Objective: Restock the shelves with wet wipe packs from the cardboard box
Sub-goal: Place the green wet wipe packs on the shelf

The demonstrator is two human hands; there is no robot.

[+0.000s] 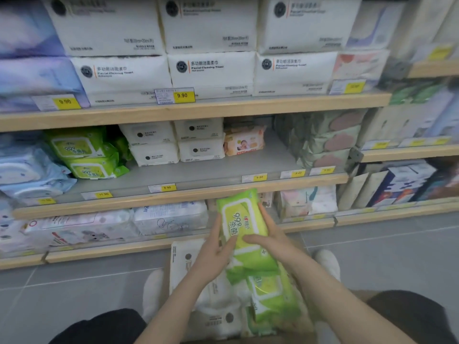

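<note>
A green wet wipe pack [239,219] is held up in front of the lower shelves, lid side toward me. My left hand [216,252] grips its left edge, and my right hand [267,238] grips its right side with the thumb across the front. Below my hands the box [198,306] holds more green packs [272,301] and white packs [183,264]; its cardboard walls are mostly hidden. On the middle shelf [211,170], green packs of the same kind [84,155] are stacked at the left.
White packs [173,142] and an orange baby-wipe pack [244,141] sit at the back of the middle shelf, with bare grey shelf in front of them. Price tags line the wooden shelf edges. My knees and white shoes flank the box on the grey tiled floor.
</note>
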